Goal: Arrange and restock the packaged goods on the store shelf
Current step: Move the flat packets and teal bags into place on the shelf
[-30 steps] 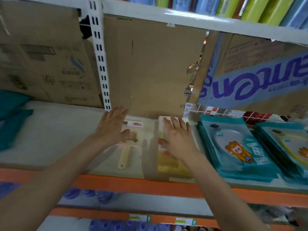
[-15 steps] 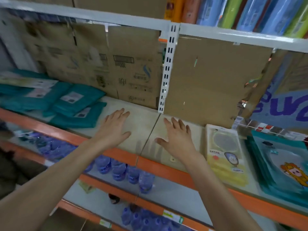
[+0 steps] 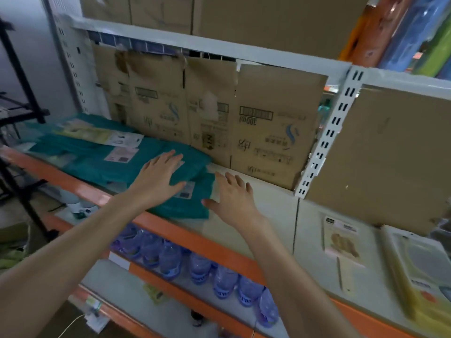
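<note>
Teal packaged goods (image 3: 97,159) lie in loose stacks on the left part of the pale shelf (image 3: 273,203). My left hand (image 3: 158,179) lies flat with spread fingers on the nearest teal pack (image 3: 192,203). Just right of that pack, my right hand (image 3: 234,198) hovers open over the bare shelf board, its thumb at the pack's right edge. A clear pack with a beige fan-like item (image 3: 341,242) and a yellow pack (image 3: 422,276) lie on the shelf at the right.
Flattened cardboard (image 3: 275,132) lines the shelf back, beside a white slotted upright (image 3: 327,137). The shelf has an orange front rail (image 3: 207,242). Water bottles (image 3: 170,257) stand on the shelf below. A black rack (image 3: 22,106) is at the far left.
Both hands and my view have shifted left along the shelf, away from the yellow and clear packs. The left hand now rests on the teal packs; the right hand hovers beside them.
</note>
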`<state>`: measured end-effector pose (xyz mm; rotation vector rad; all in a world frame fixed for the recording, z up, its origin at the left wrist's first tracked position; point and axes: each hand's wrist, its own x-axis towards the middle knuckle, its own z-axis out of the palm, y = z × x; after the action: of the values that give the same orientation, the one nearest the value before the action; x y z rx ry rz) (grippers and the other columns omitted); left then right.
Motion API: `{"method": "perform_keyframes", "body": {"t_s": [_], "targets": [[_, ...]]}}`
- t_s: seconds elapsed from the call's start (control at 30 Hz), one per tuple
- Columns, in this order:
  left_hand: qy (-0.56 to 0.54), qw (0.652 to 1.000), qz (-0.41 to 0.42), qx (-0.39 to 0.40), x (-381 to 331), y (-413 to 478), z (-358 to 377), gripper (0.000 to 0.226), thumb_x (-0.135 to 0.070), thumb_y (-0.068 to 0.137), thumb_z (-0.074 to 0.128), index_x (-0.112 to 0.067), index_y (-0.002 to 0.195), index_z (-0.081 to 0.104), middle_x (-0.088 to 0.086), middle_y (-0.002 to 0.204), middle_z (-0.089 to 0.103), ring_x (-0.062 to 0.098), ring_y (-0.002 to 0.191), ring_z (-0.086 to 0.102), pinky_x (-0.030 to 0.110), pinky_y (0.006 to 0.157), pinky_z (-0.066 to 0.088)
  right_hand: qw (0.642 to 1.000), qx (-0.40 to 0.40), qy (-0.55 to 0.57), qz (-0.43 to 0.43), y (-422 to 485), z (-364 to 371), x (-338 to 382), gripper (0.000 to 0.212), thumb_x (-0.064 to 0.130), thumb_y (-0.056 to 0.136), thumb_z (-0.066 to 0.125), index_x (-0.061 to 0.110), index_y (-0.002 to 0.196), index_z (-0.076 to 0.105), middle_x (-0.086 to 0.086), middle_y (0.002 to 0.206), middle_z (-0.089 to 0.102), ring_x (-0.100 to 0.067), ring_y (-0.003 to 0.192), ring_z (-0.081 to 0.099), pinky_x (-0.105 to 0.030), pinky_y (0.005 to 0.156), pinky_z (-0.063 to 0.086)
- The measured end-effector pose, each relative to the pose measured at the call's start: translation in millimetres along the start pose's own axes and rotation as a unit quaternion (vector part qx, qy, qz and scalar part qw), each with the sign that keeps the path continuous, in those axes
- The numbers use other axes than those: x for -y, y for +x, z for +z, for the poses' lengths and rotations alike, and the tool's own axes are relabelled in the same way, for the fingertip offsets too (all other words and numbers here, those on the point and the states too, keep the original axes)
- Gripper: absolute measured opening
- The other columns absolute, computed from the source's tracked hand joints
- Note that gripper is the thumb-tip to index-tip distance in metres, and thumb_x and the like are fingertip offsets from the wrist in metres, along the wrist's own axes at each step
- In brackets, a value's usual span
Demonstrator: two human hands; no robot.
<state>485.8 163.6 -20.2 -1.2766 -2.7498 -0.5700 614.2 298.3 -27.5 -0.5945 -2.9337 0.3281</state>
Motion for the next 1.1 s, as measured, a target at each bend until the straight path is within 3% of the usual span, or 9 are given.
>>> {"method": "perform_keyframes", "body": {"t_s": [0.5,0.73,0.9,0.97,1.03,1.1], "targets": [[0.01,0.997,-0.075,0.009,155,118,-20,0.067,-0.044,0.091,0.049,-0.016,0.146,0.024,0.003,0.155,0.019,0.026,0.14,0.02,0.041,0.114,0.02,0.999,0.041,0.011,-0.027,188,38,48,0.076,0.052,0.091,0.045,0.02,0.149,0.009,-0.006,0.155,0.016,-0.03,0.14,0.018,-0.048,0.114,0.017],[0.04,0.997,-0.042,0.047,223,172,-18,0.067,-0.045,0.091,0.049,-0.017,0.146,0.022,0.003,0.154,0.016,0.026,0.14,0.017,0.039,0.113,0.017,0.999,0.039,-0.003,0.003,247,58,77,0.074,0.053,0.091,0.046,0.02,0.148,0.013,-0.006,0.153,0.022,-0.03,0.139,0.021,-0.049,0.112,0.017],[0.09,0.985,0.014,0.144,278,215,-27,0.074,-0.05,0.092,0.043,-0.02,0.149,0.008,0.001,0.157,0.006,0.021,0.143,0.008,0.037,0.115,0.009,0.997,0.036,0.026,0.062,287,76,109,0.073,0.051,0.09,0.048,0.018,0.147,0.017,-0.005,0.152,0.026,-0.026,0.139,0.025,-0.049,0.112,0.021],[0.092,0.974,0.027,0.205,303,230,-34,0.079,-0.056,0.089,0.044,-0.021,0.149,0.006,0.0,0.157,0.008,0.02,0.143,0.013,0.037,0.116,0.014,0.995,0.053,0.04,0.079,302,83,125,0.072,0.05,0.091,0.049,0.016,0.147,0.021,-0.004,0.153,0.026,-0.023,0.139,0.025,-0.048,0.113,0.021],[0.075,0.959,0.029,0.273,325,240,-39,0.084,-0.064,0.083,0.046,-0.018,0.147,0.017,0.001,0.154,0.02,0.019,0.138,0.026,0.035,0.112,0.024,0.991,0.07,0.046,0.102,313,88,139,0.07,0.049,0.09,0.05,0.015,0.146,0.024,-0.004,0.152,0.029,-0.022,0.138,0.027,-0.045,0.112,0.023],[0.06,0.946,0.053,0.314,340,247,-42,0.086,-0.075,0.071,0.047,-0.02,0.136,0.038,0.0,0.14,0.04,0.016,0.121,0.043,0.034,0.102,0.036,0.987,0.089,0.049,0.126,321,92,149,0.067,0.049,0.09,0.051,0.016,0.144,0.028,-0.005,0.148,0.034,-0.022,0.135,0.032,-0.041,0.109,0.027]]}}
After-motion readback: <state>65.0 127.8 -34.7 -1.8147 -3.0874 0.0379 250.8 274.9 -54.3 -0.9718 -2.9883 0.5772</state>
